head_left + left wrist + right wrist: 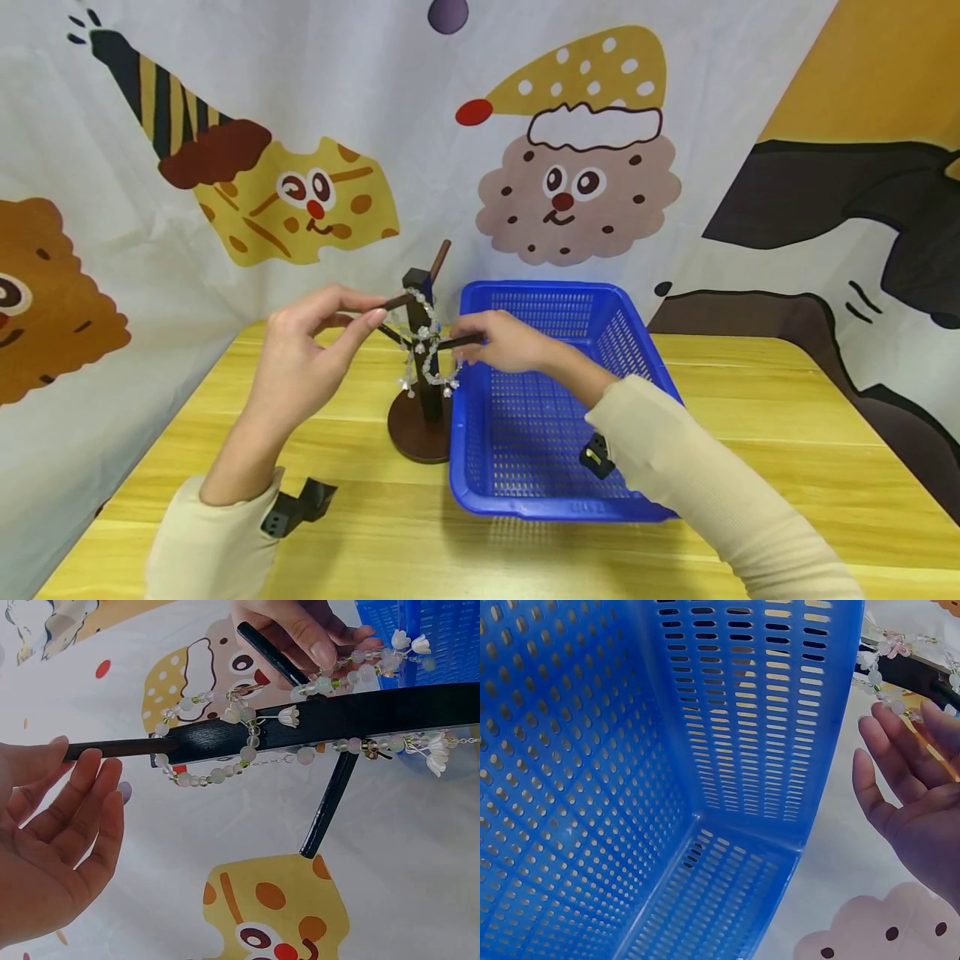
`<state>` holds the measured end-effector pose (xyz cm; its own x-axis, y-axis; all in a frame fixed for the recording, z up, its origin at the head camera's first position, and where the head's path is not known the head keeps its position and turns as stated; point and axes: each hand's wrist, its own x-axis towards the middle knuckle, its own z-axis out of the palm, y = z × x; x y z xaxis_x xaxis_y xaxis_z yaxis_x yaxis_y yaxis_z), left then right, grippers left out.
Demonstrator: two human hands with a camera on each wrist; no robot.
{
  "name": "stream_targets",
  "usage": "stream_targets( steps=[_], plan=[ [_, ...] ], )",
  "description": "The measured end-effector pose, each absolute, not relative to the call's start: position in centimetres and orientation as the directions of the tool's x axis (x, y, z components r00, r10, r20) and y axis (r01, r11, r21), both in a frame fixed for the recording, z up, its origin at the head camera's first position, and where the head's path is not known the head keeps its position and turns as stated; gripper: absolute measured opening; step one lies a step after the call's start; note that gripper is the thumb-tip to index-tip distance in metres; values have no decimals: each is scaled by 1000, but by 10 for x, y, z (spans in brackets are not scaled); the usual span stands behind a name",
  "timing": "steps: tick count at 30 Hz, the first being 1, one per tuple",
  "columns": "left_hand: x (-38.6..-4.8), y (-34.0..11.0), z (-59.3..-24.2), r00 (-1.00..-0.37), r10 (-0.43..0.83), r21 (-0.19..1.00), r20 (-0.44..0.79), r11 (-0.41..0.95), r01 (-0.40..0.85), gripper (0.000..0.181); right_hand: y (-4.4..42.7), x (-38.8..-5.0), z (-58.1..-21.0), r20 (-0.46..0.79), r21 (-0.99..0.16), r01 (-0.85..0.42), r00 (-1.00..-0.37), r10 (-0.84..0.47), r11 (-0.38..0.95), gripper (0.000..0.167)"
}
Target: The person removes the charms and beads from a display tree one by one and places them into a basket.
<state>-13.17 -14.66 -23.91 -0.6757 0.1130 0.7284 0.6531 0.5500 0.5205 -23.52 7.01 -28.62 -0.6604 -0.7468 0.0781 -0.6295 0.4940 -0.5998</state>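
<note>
Flower-charmed bead bracelets (248, 753) are hung on peg stand (431, 408); upper peg (120, 747) pinched by left hand (303, 358). One touched by right hand (506, 340), grip unclear. Stand could be tipped if peg is pulled sideways.

The stand (431, 407) is dark brown, nearly black. Its bracelets (217, 776) mix clear, milky, pale pink and green beads (247, 754) with white flower charms (289, 715). The basket (562, 507) is blue, the desk (360, 533) yellow with wood grain, the sleeves (697, 467) cream. On white cloth (420, 83): a yellow, orange-spotted cheese (258, 204), a black-and-yellow striped hat (165, 100), a dusty-pink biscuit (577, 225) with dark dots, and a mustard hat (585, 79) dotted white.
</note>
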Motion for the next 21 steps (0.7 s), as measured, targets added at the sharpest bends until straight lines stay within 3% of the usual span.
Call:
stream_targets(
  steps=[21],
  plan=[
    [-131, -146, -240, -675, 105, 517, 730, 560, 647, 7, 89, -229, -274, 91, -654, -613, -647, -757, 445, 14]
  ],
)
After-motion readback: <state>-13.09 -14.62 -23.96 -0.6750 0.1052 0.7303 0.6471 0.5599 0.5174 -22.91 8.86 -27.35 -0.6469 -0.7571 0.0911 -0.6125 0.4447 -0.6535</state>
